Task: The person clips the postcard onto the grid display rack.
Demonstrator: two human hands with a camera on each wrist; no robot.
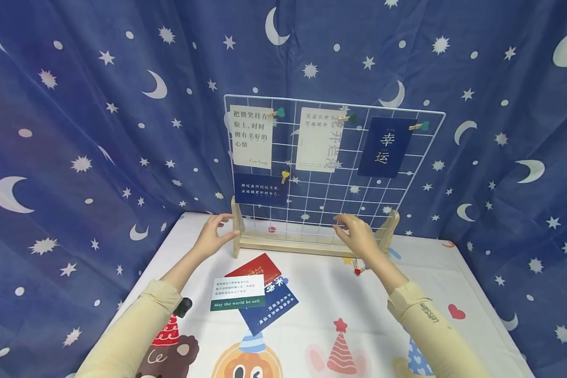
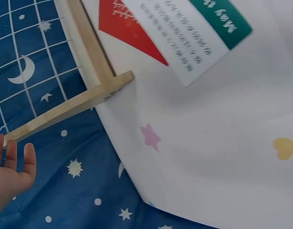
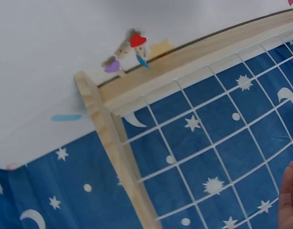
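Observation:
A white wire grid rack (image 1: 307,206) stands in a wooden base (image 1: 288,244). My left hand (image 1: 211,235) is at the rack's left wooden upright (image 2: 72,102), fingers apart and fingertips right by it. In front of the lower right of the grid is my right hand (image 1: 356,234), fingers loosely bent and nothing held. Heart-topped clips fasten a white card (image 1: 250,144), a second white card (image 1: 314,144), a dark blue card (image 1: 380,152) and a smaller blue card (image 1: 260,195) to the grid.
Before the base lie overlapping cards: a red one (image 1: 260,264), a white-and-green one (image 1: 238,287) and a blue one (image 1: 269,312). Several small heart clips (image 3: 138,42) lie by the base's right end. A starry blue curtain (image 1: 99,105) surrounds the white patterned tablecloth (image 1: 312,294).

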